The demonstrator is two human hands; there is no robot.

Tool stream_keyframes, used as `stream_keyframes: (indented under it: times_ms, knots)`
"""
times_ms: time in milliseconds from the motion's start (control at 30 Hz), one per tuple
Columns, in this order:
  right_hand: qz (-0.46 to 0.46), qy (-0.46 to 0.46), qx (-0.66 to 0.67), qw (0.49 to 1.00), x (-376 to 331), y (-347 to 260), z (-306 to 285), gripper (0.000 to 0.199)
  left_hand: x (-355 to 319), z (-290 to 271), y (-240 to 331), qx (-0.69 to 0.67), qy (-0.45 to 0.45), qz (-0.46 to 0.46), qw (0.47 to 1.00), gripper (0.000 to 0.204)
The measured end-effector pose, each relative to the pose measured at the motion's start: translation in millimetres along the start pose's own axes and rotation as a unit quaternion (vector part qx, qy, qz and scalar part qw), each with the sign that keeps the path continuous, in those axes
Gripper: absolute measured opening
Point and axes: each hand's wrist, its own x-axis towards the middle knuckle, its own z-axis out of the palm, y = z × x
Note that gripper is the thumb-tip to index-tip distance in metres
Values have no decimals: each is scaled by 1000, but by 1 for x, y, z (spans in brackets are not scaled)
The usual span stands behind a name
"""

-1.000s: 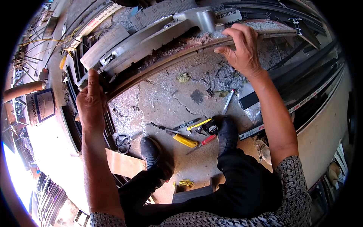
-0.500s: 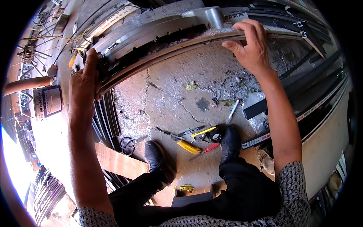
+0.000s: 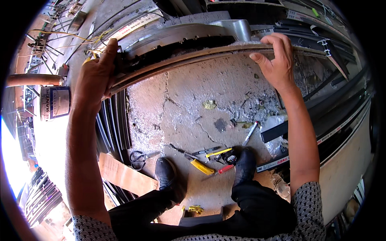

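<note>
Stretching side to side, the long brown bar (image 3: 177, 61) runs between the left hand (image 3: 91, 78) and the right hand (image 3: 280, 62), with the silver metal machine (image 3: 177, 32) just behind it. The left hand is at the bar's left end, thumb up; its fingers hide, so its grip cannot be told. The right hand is half open, fingers bent over the bar, thumb apart.

Bracing bare left hand (image 3: 95, 76) at curved grey metal machine base (image 3: 173, 35); loosely curling bare right hand (image 3: 279, 61) at long brown ledge (image 3: 201, 56).
</note>
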Motion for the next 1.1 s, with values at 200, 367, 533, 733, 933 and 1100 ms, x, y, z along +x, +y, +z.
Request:
stream_keyframes:
  times_ms: [200, 367, 533, 733, 933, 1100]
  knots:
    - [7, -6, 7, 1000, 4, -2, -4, 55, -4, 1, 13, 46, 7, -1, 999, 67]
    - [5, -8, 12, 1000, 10, -6, -3, 54, 3, -3, 3, 66, 28, 38, 997, 67]
    - [3, -2, 25, 1000, 14, -3, -6, 53, 3, 1, 16, 31, 9, 50, 998, 62]
    - [8, -9, 21, 1000, 14, 0, -4, 55, 10, -5, 16, 64, 5, 69, 996, 62]
    - [11, -19, 17, 1000, 16, -1, -5, 55, 17, -6, 8, 83, 47, 81, 992, 59]
    - [16, -37, 23, 999, 14, -4, -8, 57, 10, -2, 15, 95, 30, 55, 994, 64]
